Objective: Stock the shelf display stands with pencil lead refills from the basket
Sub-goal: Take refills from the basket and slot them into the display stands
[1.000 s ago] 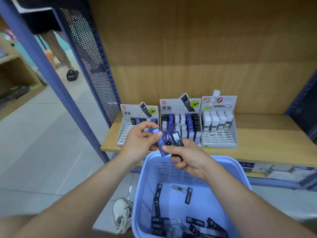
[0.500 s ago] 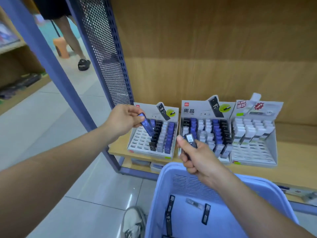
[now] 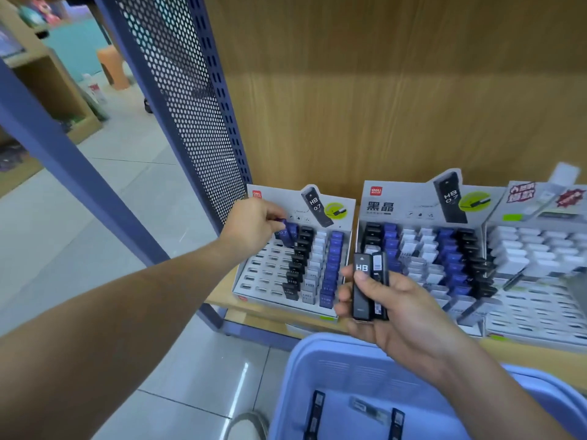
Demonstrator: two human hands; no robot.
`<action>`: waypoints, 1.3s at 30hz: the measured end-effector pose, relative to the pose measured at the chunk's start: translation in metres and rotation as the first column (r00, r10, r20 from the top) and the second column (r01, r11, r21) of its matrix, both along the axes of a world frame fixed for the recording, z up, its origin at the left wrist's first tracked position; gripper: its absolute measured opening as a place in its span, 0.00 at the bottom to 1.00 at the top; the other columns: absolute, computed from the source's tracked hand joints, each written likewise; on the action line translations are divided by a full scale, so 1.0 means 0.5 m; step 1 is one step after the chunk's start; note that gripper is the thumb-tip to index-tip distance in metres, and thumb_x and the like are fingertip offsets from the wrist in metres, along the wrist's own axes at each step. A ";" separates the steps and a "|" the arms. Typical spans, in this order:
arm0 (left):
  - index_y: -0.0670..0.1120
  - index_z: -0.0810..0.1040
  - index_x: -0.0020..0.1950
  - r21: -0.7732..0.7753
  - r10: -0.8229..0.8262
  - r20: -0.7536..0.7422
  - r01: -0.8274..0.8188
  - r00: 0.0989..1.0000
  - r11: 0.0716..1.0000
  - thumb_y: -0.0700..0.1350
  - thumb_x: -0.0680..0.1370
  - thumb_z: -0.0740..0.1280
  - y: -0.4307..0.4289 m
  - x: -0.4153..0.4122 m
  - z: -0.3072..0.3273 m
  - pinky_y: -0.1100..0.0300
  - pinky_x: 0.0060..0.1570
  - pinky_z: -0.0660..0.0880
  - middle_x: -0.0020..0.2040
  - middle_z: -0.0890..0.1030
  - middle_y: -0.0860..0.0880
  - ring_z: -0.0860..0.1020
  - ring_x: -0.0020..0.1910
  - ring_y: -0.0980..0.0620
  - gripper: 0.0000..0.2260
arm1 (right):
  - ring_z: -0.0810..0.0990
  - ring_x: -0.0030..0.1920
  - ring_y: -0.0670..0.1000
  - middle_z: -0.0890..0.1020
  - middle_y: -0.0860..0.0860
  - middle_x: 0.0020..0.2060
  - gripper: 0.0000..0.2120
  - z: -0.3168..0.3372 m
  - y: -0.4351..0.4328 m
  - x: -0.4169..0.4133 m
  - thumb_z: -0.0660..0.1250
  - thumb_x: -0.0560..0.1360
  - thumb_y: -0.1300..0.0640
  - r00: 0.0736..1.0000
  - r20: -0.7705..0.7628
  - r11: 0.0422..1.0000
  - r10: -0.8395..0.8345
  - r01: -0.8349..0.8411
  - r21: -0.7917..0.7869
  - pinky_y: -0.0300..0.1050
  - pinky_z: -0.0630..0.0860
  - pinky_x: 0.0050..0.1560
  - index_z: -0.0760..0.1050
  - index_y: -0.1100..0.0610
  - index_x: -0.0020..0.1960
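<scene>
Plainly, the right hand grips 2 slim black refills upright.

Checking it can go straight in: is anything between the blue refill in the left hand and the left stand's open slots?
Nothing visible does. The left hand holds the blue refill right over open slots of the left display stand; the black refill column stands beside it, rightward.

Three display stands past the hands, one blue refill in left hand, two black refills in right hand, perhaps three loose refills, one basket below.
</scene>
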State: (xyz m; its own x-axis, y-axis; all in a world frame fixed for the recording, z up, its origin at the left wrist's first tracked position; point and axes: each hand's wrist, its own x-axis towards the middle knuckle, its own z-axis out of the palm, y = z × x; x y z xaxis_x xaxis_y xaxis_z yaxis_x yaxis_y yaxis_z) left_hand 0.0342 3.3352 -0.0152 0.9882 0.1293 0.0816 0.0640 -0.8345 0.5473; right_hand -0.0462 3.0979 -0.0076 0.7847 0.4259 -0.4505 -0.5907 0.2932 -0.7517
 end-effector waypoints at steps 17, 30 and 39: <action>0.43 0.83 0.55 0.216 -0.174 0.004 0.169 0.985 0.962 0.32 0.75 0.66 -0.008 0.012 -0.048 0.64 0.58 0.71 0.55 0.82 0.47 0.78 0.55 0.48 0.13 | 0.70 0.25 0.48 0.79 0.54 0.33 0.11 -0.008 -0.004 -0.003 0.68 0.72 0.52 0.999 0.013 0.995 -0.030 0.031 -0.095 0.35 0.61 0.20 0.74 0.60 0.44; 0.46 0.83 0.47 -0.474 -0.220 -0.352 0.030 0.910 0.880 0.46 0.78 0.67 -0.079 -0.007 0.082 0.59 0.41 0.80 0.39 0.82 0.50 0.79 0.37 0.54 0.06 | 0.73 0.29 0.49 0.78 0.56 0.36 0.09 -0.007 0.002 -0.005 0.67 0.75 0.59 0.998 0.022 0.998 -0.061 0.060 0.010 0.37 0.65 0.25 0.73 0.62 0.52; 0.40 0.81 0.50 -0.602 -0.334 -0.301 0.094 0.893 0.793 0.37 0.70 0.73 -0.111 -0.047 0.147 0.64 0.36 0.80 0.35 0.83 0.46 0.81 0.33 0.53 0.09 | 0.65 0.24 0.47 0.77 0.53 0.33 0.15 0.014 0.015 -0.004 0.66 0.76 0.49 0.992 0.108 0.991 -0.067 0.079 -0.104 0.35 0.58 0.21 0.75 0.61 0.51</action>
State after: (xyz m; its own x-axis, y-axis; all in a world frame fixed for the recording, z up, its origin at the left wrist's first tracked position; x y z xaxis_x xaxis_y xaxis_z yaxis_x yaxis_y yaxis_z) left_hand 0.0105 3.2797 0.0585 0.9306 -0.1861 -0.3153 0.2200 -0.4042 0.8878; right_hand -0.0484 3.1053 -0.0006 0.8568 0.3192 -0.4050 -0.4878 0.2467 -0.8374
